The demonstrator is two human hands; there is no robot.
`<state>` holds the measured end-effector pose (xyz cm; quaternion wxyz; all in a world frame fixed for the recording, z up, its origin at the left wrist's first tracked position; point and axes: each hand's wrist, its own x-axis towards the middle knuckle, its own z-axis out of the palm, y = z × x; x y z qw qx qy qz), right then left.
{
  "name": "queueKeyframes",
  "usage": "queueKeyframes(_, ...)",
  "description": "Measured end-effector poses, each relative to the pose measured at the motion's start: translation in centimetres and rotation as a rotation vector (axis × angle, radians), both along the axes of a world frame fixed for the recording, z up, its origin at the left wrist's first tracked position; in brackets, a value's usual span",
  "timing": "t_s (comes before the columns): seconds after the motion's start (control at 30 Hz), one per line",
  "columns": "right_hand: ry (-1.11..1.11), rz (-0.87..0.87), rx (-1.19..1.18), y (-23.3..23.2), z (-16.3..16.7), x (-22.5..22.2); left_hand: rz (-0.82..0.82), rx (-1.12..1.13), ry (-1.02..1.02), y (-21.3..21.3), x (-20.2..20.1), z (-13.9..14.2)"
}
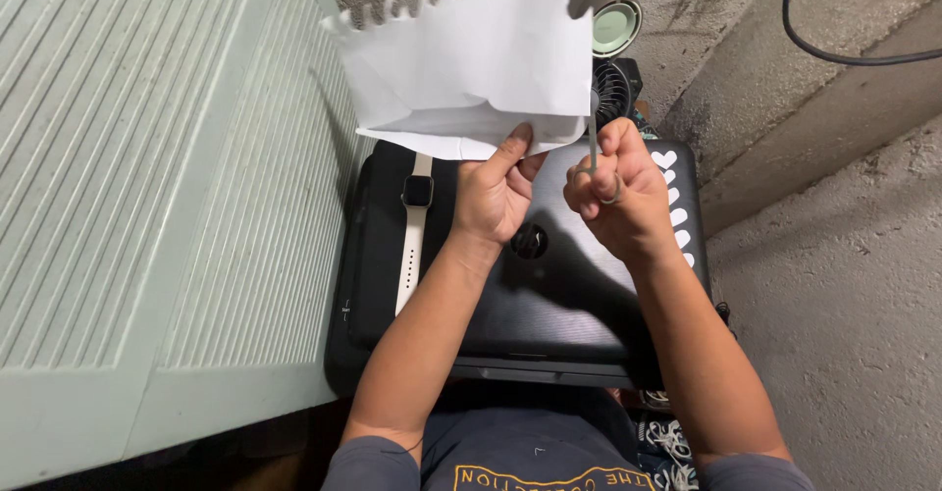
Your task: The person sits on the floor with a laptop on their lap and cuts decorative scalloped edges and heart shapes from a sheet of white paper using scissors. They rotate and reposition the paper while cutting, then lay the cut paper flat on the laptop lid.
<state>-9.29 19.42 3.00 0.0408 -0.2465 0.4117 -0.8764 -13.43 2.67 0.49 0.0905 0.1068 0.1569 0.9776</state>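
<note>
While my left hand pinches the lower edge of a folded white paper between thumb and fingers, holding it up above a closed black laptop, my right hand is clenched around the loops of scissors at the paper's right edge. Its top edge is cut into zigzag teeth. A pale-strapped watch lies on the laptop's left side.

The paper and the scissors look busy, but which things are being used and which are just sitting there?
Being used:
white paper, zigzag top edge, pinched by the left hand
scissors, in the right hand

Just sitting there:
closed black laptop
white-strap watch
small green fan
black cable
</note>
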Motion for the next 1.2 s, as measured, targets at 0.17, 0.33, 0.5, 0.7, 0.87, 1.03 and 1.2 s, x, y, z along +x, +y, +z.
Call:
queueKeyframes(0.17,-0.025,0.09,-0.027,0.1,0.4,0.0,-0.002,-0.058,0.035,0.1,0.2,0.0)
queueKeyframes(0.33,-0.024,0.156,-0.015,0.3,1.0,0.1,0.055,-0.063,0.095,0.5,0.6,0.0)
queueKeyframes(0.5,-0.03,0.205,-0.004,0.6,1.5,0.2,0.052,-0.064,0.107,0.4,0.7,-0.4)
queueKeyframes(0.7,0.004,0.232,0.022,0.8,1.9,0.3,0.02,-0.058,0.085,0.4,0.7,-0.9)
queueKeyframes(0.87,-0.077,0.245,0.081,0.5,2.0,0.7,0.01,0.027,0.087,0.1,0.3,-0.8)
queueKeyframes(1.03,-0.064,0.233,0.097,0.4,1.8,0.7,-0.097,0.069,0.003,0.1,0.2,-1.4)
queueKeyframes(1.2,-0.082,0.258,0.132,0.8,1.3,0.7,-0.102,0.092,-0.007,0.1,-0.2,-1.9)
